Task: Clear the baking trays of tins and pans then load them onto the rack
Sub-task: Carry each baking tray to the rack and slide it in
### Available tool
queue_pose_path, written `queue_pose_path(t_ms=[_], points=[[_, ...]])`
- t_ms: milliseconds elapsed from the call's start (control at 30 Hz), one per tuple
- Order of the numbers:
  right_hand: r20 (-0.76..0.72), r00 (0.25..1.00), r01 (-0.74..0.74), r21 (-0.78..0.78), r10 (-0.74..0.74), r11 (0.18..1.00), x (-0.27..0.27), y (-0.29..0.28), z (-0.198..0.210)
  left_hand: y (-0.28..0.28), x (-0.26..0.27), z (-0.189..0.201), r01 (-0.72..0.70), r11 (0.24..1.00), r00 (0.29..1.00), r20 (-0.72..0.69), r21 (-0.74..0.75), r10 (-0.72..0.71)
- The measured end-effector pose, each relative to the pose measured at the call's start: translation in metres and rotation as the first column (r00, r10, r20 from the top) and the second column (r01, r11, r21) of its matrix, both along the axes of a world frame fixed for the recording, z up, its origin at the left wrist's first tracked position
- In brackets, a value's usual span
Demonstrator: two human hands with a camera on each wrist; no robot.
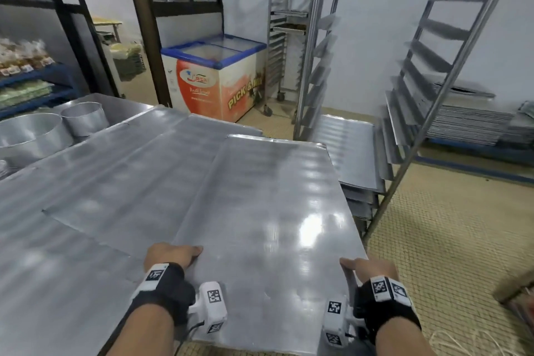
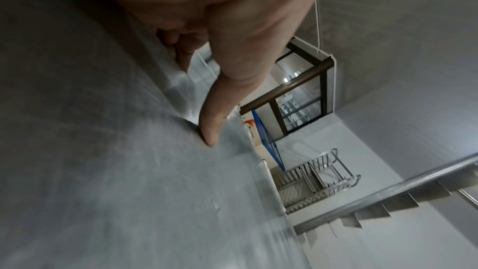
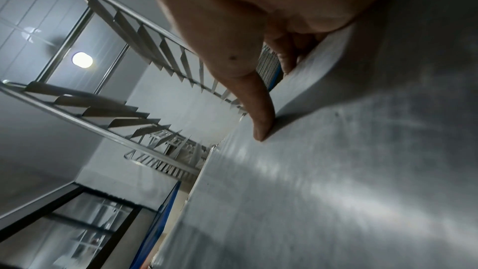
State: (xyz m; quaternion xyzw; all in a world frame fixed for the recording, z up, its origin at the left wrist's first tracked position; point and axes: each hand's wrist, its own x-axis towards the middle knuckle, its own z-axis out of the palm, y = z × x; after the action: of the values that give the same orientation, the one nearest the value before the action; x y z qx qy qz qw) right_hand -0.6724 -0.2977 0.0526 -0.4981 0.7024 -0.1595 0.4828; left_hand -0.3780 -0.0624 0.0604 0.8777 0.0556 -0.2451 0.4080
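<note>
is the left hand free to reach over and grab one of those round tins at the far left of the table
Probably not right now. The left hand grips the near edge of the baking tray, as does the right hand. The round tins sit far off, so the tray would need setting down first.

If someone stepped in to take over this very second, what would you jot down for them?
Left hand: grips the near-left edge of the baking tray, thumb on top.
Right hand: grips the near-right edge, thumb on top.
The tray is bare, its far end toward the rack on the right.
Done: several trays already sit in the rack's lower slots.
Left: slide this one in; more trays lie on the table, and round tins stand at its far left.
</note>
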Motion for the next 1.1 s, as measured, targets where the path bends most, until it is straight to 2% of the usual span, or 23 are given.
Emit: queue_pose_path(t_ms=[267, 333, 400, 433, 567, 767, 967, 1100], points=[[-0.019, 0.98, 0.199, 0.016, -0.199, 0.98, -0.046, -0.058, -0.009, -0.102, -0.02, -0.003, 0.155, 0.984, 0.988, -0.004, 0.088, -0.155], [-0.026, 0.986, 0.166, 0.023, -0.165, 0.986, -0.062, -0.084, -0.031, -0.131, -0.027, -0.004, 0.199, 0.974, 0.98, -0.013, 0.107, -0.199], [-0.05, 0.989, 0.143, 0.017, -0.142, 0.99, -0.084, -0.128, -0.081, -0.157, -0.03, -0.008, 0.223, 0.969, 0.975, -0.015, 0.104, -0.223], [-0.06, 0.989, 0.139, 0.015, -0.138, 0.99, -0.092, -0.141, -0.091, -0.169, -0.032, -0.01, 0.241, 0.965, 0.971, -0.02, 0.101, -0.24], [-0.097, 0.978, 0.185, 0.009, -0.183, 0.983, -0.092, -0.136, -0.032, -0.206, -0.045, -0.028, 0.262, 0.962, 0.963, -0.076, 0.071, -0.257], [-0.041, 0.951, 0.309, 0.051, -0.308, 0.95, -0.093, -0.173, -0.037, -0.256, -0.052, -0.034, 0.248, 0.967, 0.967, -0.069, 0.054, -0.244], [-0.018, 0.939, 0.345, 0.033, -0.345, 0.938, -0.091, -0.219, -0.03, -0.296, -0.053, -0.037, 0.258, 0.963, 0.964, -0.079, 0.071, -0.253], [0.024, 0.948, 0.316, 0.085, -0.319, 0.945, -0.086, -0.236, -0.031, -0.314, -0.051, -0.047, 0.244, 0.965, 0.968, -0.091, 0.096, -0.235]])
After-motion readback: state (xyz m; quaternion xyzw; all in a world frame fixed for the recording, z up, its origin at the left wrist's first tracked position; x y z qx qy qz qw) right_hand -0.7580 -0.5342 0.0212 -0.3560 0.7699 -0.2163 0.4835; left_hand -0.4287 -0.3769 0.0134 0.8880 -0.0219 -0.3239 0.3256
